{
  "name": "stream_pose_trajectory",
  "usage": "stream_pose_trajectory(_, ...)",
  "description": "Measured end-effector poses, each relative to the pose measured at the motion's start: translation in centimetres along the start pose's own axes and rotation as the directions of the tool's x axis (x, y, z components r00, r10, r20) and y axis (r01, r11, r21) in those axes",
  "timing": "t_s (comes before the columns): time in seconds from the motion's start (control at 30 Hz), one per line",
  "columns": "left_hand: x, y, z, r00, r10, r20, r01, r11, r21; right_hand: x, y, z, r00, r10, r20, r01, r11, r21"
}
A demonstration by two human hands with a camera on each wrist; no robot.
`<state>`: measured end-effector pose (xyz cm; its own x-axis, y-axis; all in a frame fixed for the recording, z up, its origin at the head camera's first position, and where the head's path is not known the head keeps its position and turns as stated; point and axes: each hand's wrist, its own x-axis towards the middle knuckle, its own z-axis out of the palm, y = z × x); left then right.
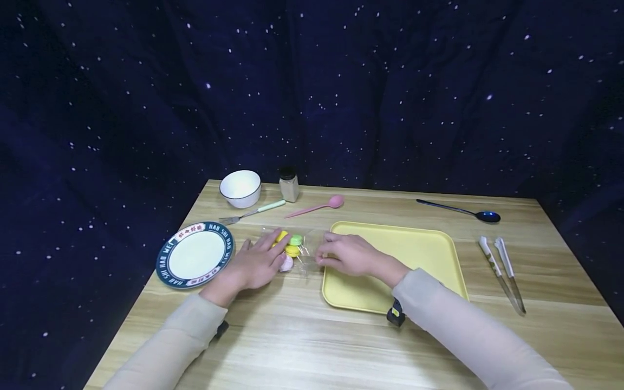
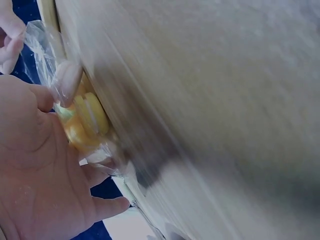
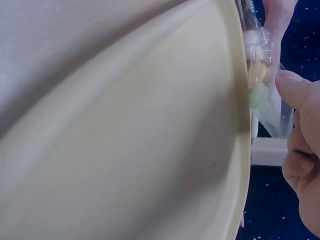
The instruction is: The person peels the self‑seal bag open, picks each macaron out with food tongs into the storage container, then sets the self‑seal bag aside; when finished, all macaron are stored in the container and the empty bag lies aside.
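Note:
A clear plastic bag (image 1: 308,264) lies on the wooden table between the plate and the tray. Inside it are several macarons: a green one (image 1: 296,240), a yellow one (image 1: 292,251) and a pale pink one (image 1: 286,264) among them. My left hand (image 1: 258,264) rests over the bag's left side with its fingers extended, partly covering the macarons. At the bag's right end my right hand (image 1: 348,254) pinches the plastic between thumb and curled fingers, above the tray's left rim. Up close in the left wrist view, a yellow macaron (image 2: 92,115) shows beside the left fingers.
A yellow tray (image 1: 419,244) lies under the right forearm. Left stands a blue-rimmed plate (image 1: 195,254). Along the back are a white bowl (image 1: 241,189), a fork (image 1: 253,212), a black-lidded jar (image 1: 289,187), a pink spoon (image 1: 317,207) and a dark spoon (image 1: 460,210). Tongs (image 1: 502,271) lie right.

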<state>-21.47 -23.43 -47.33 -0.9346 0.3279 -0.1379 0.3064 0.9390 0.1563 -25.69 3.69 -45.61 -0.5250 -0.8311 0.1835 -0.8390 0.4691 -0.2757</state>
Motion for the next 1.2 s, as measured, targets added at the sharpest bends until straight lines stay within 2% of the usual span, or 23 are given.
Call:
stream_pose_trajectory(0.23,0.0,0.2,0.0,1.0,0.0,0.0,0.0,1.0,-0.004,0.9,-0.7,-0.8,0.999,0.033,-0.039,-0.034,0.999,-0.022)
stream_pose_trajectory(0.43,0.2,0.0,0.3,1.0,-0.001,0.009,0.001,1.0,0.012,2.3,-2.4,-0.4,0.999,-0.038,0.014,0.039,0.99,-0.134)
stream_pose_trajectory(0.5,0.3,-0.1,0.4,1.0,-0.003,0.008,0.002,1.0,0.013,2.6,-2.7,-0.1,0.998,-0.059,0.015,0.061,0.988,-0.142)
stream_pose_trajectory(0.6,0.3,-0.2,0.5,1.0,-0.001,0.008,0.001,1.0,0.015,2.6,-3.0,-0.1,0.996,-0.088,0.015,0.089,0.991,-0.102)
stream_pose_trajectory(0.73,0.3,-0.2,0.6,1.0,-0.002,-0.007,0.002,1.0,0.013,2.1,-2.9,-0.4,0.998,-0.057,0.023,0.058,0.995,-0.079)
stream_pose_trajectory(0.83,0.2,-0.1,0.6,1.0,-0.007,-0.008,0.008,1.0,0.011,2.2,-2.7,-0.2,0.999,-0.03,0.031,0.033,0.994,-0.101)
stream_pose_trajectory(1.2,0.2,0.0,0.5,1.0,-0.007,-0.001,0.007,1.0,0.006,3.0,-3.0,0.5,0.998,-0.051,0.045,0.058,0.984,-0.168)
